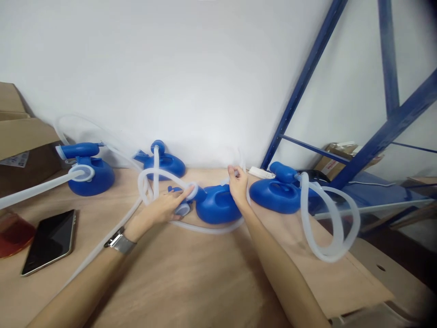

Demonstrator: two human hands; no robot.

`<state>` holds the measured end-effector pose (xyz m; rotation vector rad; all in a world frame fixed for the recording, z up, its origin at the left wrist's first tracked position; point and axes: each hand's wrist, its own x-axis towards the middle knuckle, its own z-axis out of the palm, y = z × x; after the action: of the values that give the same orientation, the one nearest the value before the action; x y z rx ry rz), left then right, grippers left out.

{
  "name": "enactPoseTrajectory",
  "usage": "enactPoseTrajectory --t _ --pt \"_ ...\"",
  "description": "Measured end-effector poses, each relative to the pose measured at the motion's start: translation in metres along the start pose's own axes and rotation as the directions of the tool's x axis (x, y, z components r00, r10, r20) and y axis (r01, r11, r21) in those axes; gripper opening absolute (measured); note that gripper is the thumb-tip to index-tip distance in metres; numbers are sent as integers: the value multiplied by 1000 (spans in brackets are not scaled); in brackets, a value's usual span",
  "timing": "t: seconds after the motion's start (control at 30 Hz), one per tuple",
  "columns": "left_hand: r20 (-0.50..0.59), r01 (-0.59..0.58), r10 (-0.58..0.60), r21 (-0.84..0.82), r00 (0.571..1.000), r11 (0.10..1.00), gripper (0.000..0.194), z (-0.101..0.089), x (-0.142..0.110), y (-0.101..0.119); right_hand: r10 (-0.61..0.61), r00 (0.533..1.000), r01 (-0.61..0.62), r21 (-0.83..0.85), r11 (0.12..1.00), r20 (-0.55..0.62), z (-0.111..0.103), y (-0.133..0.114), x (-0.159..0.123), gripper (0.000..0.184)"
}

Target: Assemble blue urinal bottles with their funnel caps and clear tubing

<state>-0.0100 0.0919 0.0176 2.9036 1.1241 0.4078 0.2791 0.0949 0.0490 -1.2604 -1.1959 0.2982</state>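
Note:
A blue plastic bottle (218, 207) with a moulded handle lies on the brown-covered table in front of me. At its left end, the fingers of my left hand (167, 205) are closed round a white ring-shaped cap (193, 191) at the neck. A small blue part with a pale rim (182, 209) sits just under that hand. My right hand (238, 182) is pinched at the bottle's right rear; what lies between thumb and finger is too small to make out. A translucent white hose (208, 229) curves round the bottle's front and rises, blurred, behind my right hand.
More blue bottles with hoses stand at left (92, 177), at the back (167, 165) and at right (276, 196). A black phone (51, 241) and a red translucent object (13, 234) lie left. A cardboard box (27, 136) and blue shelf frame (303, 77) flank the table.

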Motion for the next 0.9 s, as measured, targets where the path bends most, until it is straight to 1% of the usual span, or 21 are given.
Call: enactPoseTrajectory --t 0.13,0.2,0.27,0.33,0.4,0.47,0.53,0.6,0.63,0.7,0.77,0.83,0.87,0.9 --pt "-26 2 -4 -59 1000 998 93 2 -3 -18 -20 999 20 -2 1000 -28 -1 8 9 45" --pt "-92 27 -32 -62 995 998 80 8 -6 -24 -22 998 23 15 1000 -65 -1 12 14 43" --pt "-200 64 -73 -49 977 997 64 18 -10 -24 -16 993 21 42 999 -120 -1 17 18 44" --pt "-314 132 -138 -41 939 990 51 28 -13 -19 -8 986 20 74 997 -165 -1 21 21 45" --pt "-377 229 -223 -32 899 973 45 34 -13 -10 -6 983 25 103 994 -183 -1 23 22 45" --pt "-369 351 -324 7 871 936 48 35 -11 0 -10 983 34 129 991 -184 -2 23 23 46" --pt "-297 468 -431 61 852 882 53 31 -7 10 -7 984 36 158 987 -179 -2 23 23 47" --pt "-190 519 -493 121 849 846 53 22 -3 18 9 985 24 185 982 -173 -3 21 24 48" --pt "-145 519 -500 158 854 840 54 15 -2 22 22 985 14 203 979 -174 -4 19 25 49" --pt "-92 489 -482 263 871 832 55 -4 -3 32 48 983 0 264 965 -177 -6 12 28 50" --pt "-71 444 -453 381 888 811 55 -31 -11 42 63 984 0 352 936 -166 -11 1 32 50" --pt "-52 391 -411 435 910 811 48 -63 -27 52 59 988 7 435 900 -139 -16 -15 34 50" --pt "-94 405 -406 428 909 808 41 -79 -38 56 51 990 15 464 886 -130 -18 -25 33 49" --pt "-137 396 -373 382 918 835 37 -95 -49 60 41 991 26 490 871 -124 -19 -35 32 49"
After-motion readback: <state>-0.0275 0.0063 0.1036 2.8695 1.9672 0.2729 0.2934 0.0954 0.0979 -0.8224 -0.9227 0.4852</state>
